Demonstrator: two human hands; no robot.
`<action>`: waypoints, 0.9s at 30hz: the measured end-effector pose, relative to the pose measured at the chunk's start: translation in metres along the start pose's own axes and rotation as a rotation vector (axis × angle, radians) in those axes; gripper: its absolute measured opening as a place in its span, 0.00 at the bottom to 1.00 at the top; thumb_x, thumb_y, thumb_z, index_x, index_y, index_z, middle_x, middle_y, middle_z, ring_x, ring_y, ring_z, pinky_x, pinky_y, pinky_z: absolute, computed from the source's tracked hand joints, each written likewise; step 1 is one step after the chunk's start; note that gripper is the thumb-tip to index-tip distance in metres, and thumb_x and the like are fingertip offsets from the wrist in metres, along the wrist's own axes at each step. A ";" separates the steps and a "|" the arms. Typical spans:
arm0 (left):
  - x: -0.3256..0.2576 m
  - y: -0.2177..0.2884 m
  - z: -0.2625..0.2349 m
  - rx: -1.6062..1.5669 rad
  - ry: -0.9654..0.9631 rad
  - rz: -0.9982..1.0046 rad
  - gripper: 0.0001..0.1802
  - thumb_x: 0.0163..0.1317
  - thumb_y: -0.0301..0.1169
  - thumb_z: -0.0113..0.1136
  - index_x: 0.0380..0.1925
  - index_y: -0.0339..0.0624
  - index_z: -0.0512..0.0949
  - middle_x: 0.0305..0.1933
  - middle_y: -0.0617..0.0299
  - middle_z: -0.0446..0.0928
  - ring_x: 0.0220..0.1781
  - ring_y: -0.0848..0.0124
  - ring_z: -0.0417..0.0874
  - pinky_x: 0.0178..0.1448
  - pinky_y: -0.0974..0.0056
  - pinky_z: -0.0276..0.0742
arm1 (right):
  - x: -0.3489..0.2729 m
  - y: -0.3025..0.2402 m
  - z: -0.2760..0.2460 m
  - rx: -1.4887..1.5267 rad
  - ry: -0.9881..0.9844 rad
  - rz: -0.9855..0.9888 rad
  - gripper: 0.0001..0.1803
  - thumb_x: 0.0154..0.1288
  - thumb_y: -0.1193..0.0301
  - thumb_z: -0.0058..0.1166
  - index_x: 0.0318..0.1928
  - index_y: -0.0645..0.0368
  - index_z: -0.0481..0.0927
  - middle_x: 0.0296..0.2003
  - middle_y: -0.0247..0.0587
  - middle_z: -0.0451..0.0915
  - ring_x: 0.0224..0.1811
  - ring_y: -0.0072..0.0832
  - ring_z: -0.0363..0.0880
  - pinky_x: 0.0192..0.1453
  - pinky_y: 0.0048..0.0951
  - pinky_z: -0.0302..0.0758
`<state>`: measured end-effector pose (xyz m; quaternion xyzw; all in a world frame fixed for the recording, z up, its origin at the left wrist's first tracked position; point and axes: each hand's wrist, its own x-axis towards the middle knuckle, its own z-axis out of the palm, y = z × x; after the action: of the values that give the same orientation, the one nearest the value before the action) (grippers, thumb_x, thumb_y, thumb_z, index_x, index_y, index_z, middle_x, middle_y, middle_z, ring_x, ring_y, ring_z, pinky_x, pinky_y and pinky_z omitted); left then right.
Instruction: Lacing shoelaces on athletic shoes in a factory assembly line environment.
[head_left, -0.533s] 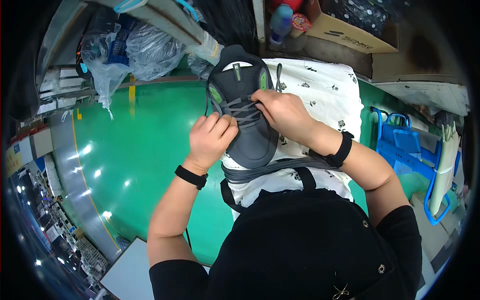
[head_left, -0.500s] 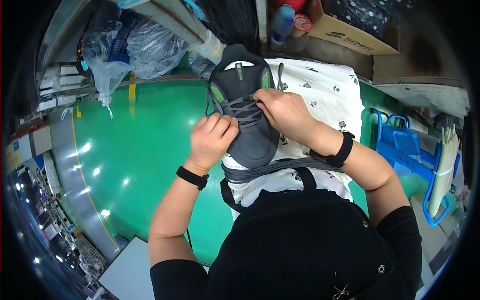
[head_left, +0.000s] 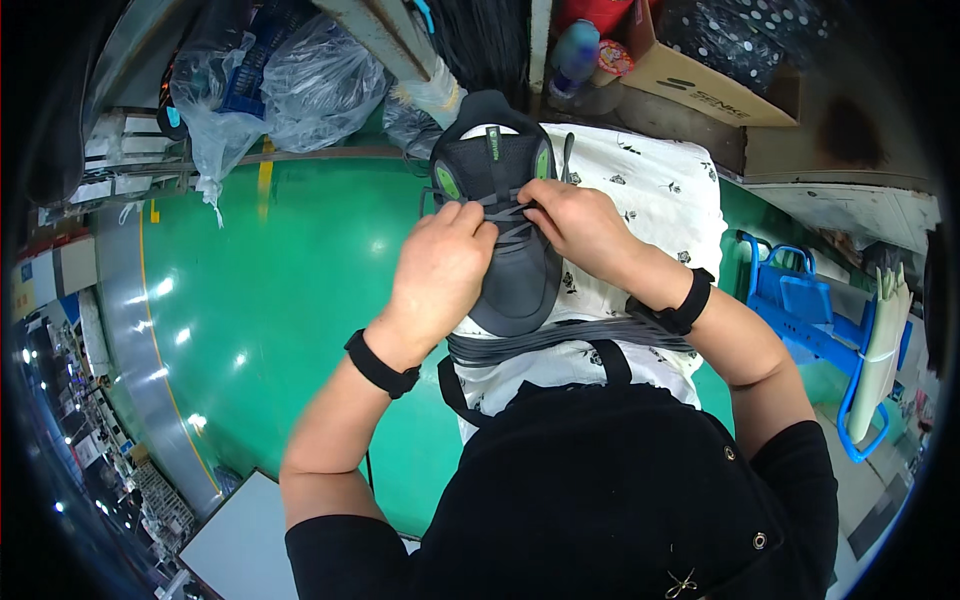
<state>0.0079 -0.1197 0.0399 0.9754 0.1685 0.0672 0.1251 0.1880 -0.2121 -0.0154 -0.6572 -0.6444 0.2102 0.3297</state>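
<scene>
Shoe: dark grey, on the white floral cloth; long axis near 12–6, toe toward 6 o'clock.
Right hand: grip pinching a grey lace.
Left hand: curled against the shoe (fingertips hidden; cannot tell whether its grip pinches).
Room: green floor at 9 o'clock, carton at 2.

Dark grey, green-accented shoe, laces up
</scene>
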 end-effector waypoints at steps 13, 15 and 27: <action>-0.055 -0.027 0.064 0.198 0.286 0.067 0.21 0.52 0.27 0.56 0.50 0.43 0.79 0.52 0.61 0.77 0.52 0.64 0.79 0.49 0.63 0.77 | 0.039 0.007 -0.028 -0.160 -0.374 -0.181 0.10 0.58 0.66 0.57 0.29 0.59 0.74 0.21 0.45 0.77 0.27 0.46 0.79 0.30 0.45 0.73; -0.066 -0.017 0.078 0.126 0.260 -0.038 0.23 0.56 0.25 0.53 0.55 0.41 0.76 0.63 0.58 0.72 0.61 0.60 0.76 0.57 0.61 0.76 | 0.042 0.006 -0.044 -0.248 -0.481 -0.291 0.11 0.59 0.65 0.57 0.29 0.59 0.74 0.21 0.46 0.76 0.27 0.46 0.79 0.30 0.45 0.72; -0.065 -0.010 0.063 -0.171 0.240 -0.163 0.28 0.54 0.20 0.52 0.59 0.43 0.73 0.62 0.57 0.73 0.58 0.61 0.78 0.59 0.63 0.77 | 0.041 0.030 -0.060 0.151 -0.703 0.296 0.16 0.66 0.58 0.56 0.28 0.57 0.75 0.19 0.41 0.71 0.22 0.26 0.68 0.31 0.32 0.66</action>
<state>-0.0447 -0.1468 -0.0291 0.9294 0.2543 0.1870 0.1915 0.2553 -0.1797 0.0113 -0.6046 -0.5990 0.5150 0.1023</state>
